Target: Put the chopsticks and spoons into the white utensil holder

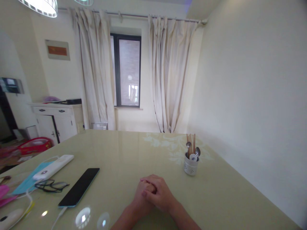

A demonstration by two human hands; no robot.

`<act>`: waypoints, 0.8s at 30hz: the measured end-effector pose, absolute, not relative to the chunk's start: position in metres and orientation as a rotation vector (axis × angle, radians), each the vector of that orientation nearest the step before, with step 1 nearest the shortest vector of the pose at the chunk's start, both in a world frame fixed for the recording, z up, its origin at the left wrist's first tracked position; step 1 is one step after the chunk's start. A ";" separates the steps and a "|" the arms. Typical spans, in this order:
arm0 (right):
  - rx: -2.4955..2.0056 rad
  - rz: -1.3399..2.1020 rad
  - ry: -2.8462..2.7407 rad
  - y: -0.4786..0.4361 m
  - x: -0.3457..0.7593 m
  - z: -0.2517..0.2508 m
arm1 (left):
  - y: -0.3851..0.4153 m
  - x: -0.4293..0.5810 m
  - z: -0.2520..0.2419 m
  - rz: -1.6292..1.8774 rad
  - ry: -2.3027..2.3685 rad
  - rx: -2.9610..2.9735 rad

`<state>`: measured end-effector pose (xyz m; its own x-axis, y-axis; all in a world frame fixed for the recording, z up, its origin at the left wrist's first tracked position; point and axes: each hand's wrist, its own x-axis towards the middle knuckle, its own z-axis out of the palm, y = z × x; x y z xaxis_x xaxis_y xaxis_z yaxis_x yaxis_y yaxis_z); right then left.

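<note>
My left hand (142, 195) and my right hand (161, 191) are clasped together on the table (124, 159), close to its near side. The right hand's fingers wrap over the left hand, which is closed beneath them. Part of the left hand's fingers is hidden, and no object shows in either hand. To their left lies a black-screened phone (80, 187) with a white cable (59, 218) plugged in. Beyond them on the right stands a white utensil cup (191, 166) holding spoons (197, 151) and several chopsticks (191, 142).
Dark-framed glasses (51, 186), a long white device (53, 167), a blue face mask (31, 179) and pink items (4, 193) lie on the table's left. A wall (251, 95) borders its right side. Curtains (171, 70) and a white cabinet (64, 123) stand behind.
</note>
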<state>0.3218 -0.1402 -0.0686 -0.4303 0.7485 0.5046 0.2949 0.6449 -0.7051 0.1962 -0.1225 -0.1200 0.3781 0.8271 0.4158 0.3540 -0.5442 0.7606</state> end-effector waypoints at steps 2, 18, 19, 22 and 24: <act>-0.799 0.761 -1.967 -0.142 0.321 -0.068 | -0.129 0.195 -0.114 1.060 1.022 2.079; -0.676 1.552 -1.678 -0.151 0.321 -0.066 | -0.160 0.182 -0.069 0.575 0.568 1.649; -0.709 1.485 -1.651 -0.148 0.321 -0.067 | -0.160 0.183 -0.069 0.616 0.562 1.633; -0.830 1.075 -1.487 -0.134 0.332 -0.065 | -0.156 0.185 -0.064 0.778 0.574 1.685; -0.907 0.712 -1.308 -0.124 0.352 -0.060 | -0.152 0.185 -0.061 0.885 0.648 1.753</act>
